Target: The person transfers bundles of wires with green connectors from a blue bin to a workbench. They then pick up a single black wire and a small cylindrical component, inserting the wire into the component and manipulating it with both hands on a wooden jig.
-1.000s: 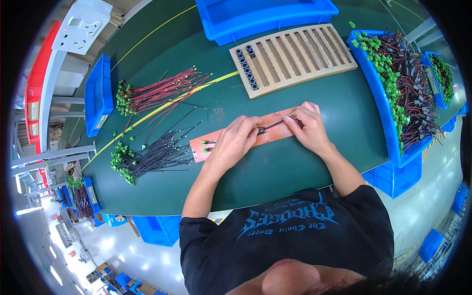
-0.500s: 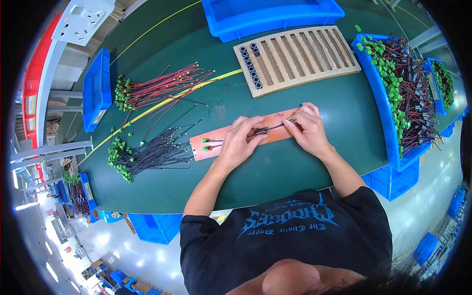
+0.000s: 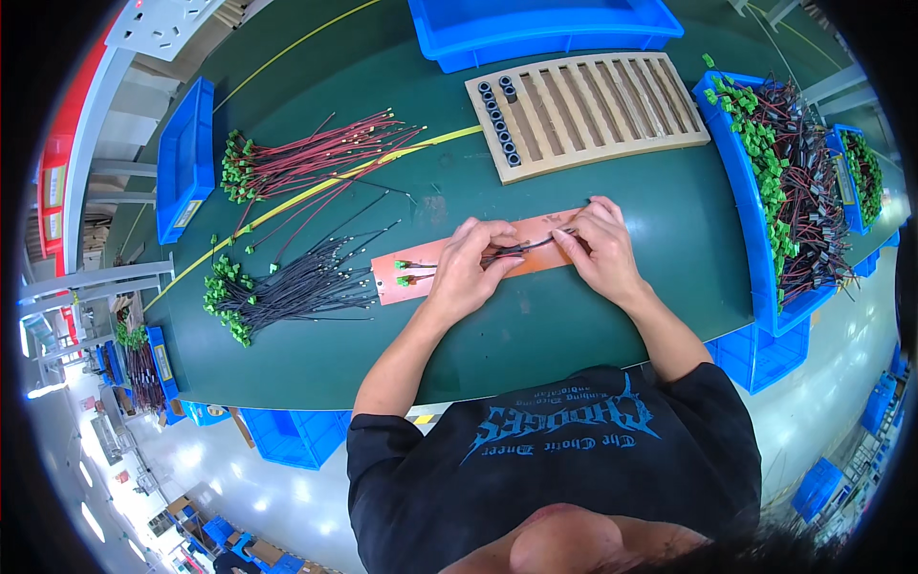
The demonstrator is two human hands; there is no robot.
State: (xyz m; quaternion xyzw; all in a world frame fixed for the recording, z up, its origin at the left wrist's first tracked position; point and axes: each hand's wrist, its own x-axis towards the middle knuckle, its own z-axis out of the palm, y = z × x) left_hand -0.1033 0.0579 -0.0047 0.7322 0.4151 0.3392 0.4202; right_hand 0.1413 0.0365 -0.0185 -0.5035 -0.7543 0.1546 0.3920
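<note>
Over a copper-coloured strip-shaped board (image 3: pixel 543 226), both hands work on dark wires (image 3: pixel 537 246). My left hand (image 3: pixel 471 268) pinches them near the board's middle, where a short dark sleeve-like piece shows by the fingertips. Out from under that hand, toward the board's left end, run two wire ends with green connectors (image 3: pixel 405 274). My right hand (image 3: pixel 602 251) closes thumb and fingers on the wires' other end; its fingers partly hide the tips. Left of the board lies a pile of black wires (image 3: pixel 311 287) with green connectors, and behind it a pile of red wires (image 3: pixel 316 158).
A slotted wooden rack (image 3: pixel 564 161) holding several black cylindrical parts stands beyond the board. Blue bins sit at the back (image 3: pixel 555 43), the left (image 3: pixel 182 182) and the right (image 3: pixel 741 182); the right one is heaped with connector wires. The green table's front edge is close to my body.
Both hands keep their grip over the board with only slight finger movement. The whole view has shifted a little.
</note>
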